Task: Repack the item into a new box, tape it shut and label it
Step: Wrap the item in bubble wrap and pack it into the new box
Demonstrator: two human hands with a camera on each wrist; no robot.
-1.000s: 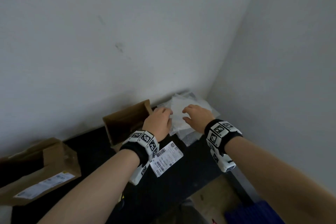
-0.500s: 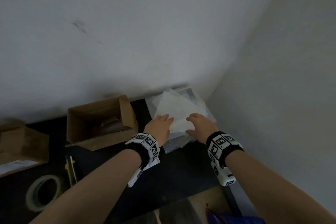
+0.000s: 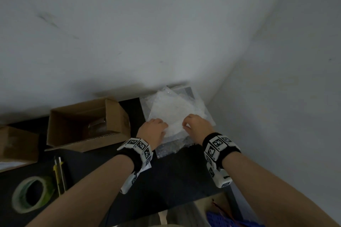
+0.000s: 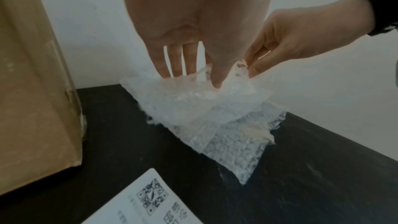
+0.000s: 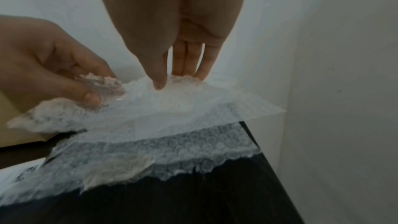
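A stack of bubble wrap (image 3: pixel 166 147) lies in the table's far right corner. Both hands are on its top sheet (image 3: pixel 173 114). My left hand (image 3: pixel 162 127) pinches the sheet's near edge (image 4: pixel 193 101) between thumb and fingers (image 4: pixel 200 77). Close beside it, my right hand (image 3: pixel 188 123) pinches the same edge (image 5: pixel 172 108), which is raised off the lower sheets (image 5: pixel 172 149). An open brown cardboard box (image 3: pixel 83 142) stands to the left, with a clear, glassy item (image 3: pixel 97 125) inside. A white printed label (image 4: pixel 150 198) lies on the table under my left wrist.
The black table (image 3: pixel 175 175) meets white walls behind and to the right. Along the near left lie a roll of tape (image 3: pixel 20 193) and a yellow utility knife (image 3: pixel 58 173). Another cardboard box (image 3: pixel 16 145) sits at the far left. Something blue (image 3: pixel 227 221) shows below the table's front edge.
Both hands have gone from resting on the bubble wrap to pinching its top sheet's near edge. The head view has swung, bringing the tape roll and knife into sight.
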